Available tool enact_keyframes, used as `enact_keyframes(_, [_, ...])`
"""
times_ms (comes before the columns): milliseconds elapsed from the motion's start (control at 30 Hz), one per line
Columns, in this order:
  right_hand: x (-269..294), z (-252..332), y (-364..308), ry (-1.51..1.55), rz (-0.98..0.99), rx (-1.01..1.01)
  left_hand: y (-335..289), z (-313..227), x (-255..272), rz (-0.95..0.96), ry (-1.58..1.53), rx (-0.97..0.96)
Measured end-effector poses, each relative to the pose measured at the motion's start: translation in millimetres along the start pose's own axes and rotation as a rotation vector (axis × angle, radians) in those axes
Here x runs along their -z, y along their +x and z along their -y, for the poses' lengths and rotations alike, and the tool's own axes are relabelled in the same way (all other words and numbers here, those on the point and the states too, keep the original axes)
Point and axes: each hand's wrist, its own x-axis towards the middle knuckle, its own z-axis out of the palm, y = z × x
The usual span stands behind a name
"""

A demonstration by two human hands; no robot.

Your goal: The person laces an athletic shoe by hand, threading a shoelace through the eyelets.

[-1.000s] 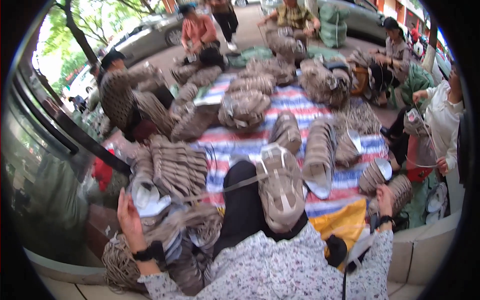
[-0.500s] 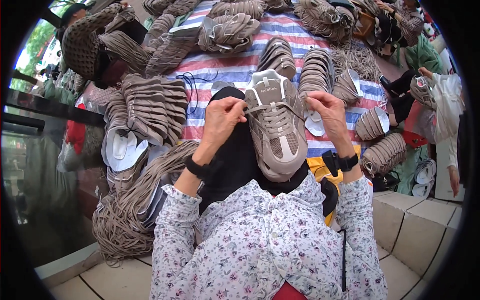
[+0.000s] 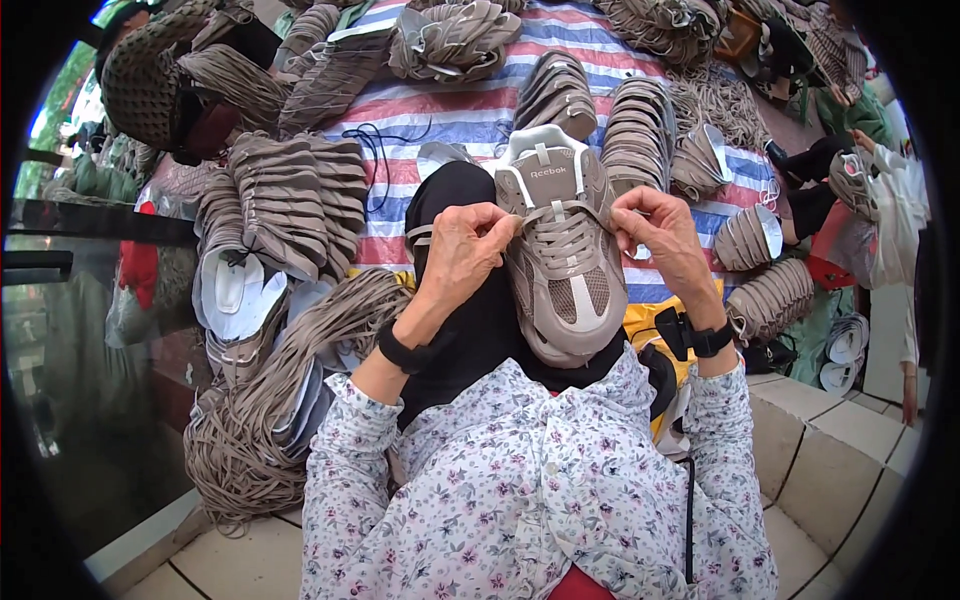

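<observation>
A taupe mesh sneaker upper (image 3: 588, 262) rests on my lap, toe toward me, with its pale lining and tongue facing away. Flat taupe shoelace (image 3: 556, 235) crosses its front in several rows. At the top row my left hand (image 3: 462, 255) pinches the lace on the left side, and a tail of lace shows beyond its knuckles. Opposite it, my right hand (image 3: 662, 238) has thumb and forefinger pressed together on the lace at the upper's right edge. Both hands touch or nearly touch the upper.
Stacks of matching uppers (image 3: 300, 200) lie on a striped plastic sheet (image 3: 470, 105). A heap of loose laces (image 3: 250, 450) is at my left, beside a dark glass panel (image 3: 100, 380). Tiled steps (image 3: 850, 440) rise at right. Other people sit at the far left and right.
Both hands have moved inward, closer to the upper's sides, still pinching the lace. The lace spans less width between them. The whole view has shifted slightly.
</observation>
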Motion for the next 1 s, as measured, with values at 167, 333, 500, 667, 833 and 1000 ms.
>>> enact_keyframes(167, [-3,6,10,-0.072,0.016,0.031,-2,-7,-10,-0.19,0.387,-0.267])
enact_keyframes(333, [-3,9,18,-0.15,0.053,0.043,-6,-26,-20,-0.266,0.799,-0.466])
enact_keyframes(500, [2,16,29,-0.269,0.132,-0.016,3,-25,-14,-0.215,0.773,-0.499])
enact_keyframes(667, [-8,36,39,-0.776,0.079,0.218,5,-23,-13,-0.193,0.708,-0.48])
enact_keyframes(833, [-36,34,35,-1.135,-0.072,0.511,2,-19,-7,-0.168,0.568,-0.395])
enact_keyframes(1000, [-32,45,34,-1.121,-0.064,0.604,0,-14,5,-0.042,0.152,-0.051])
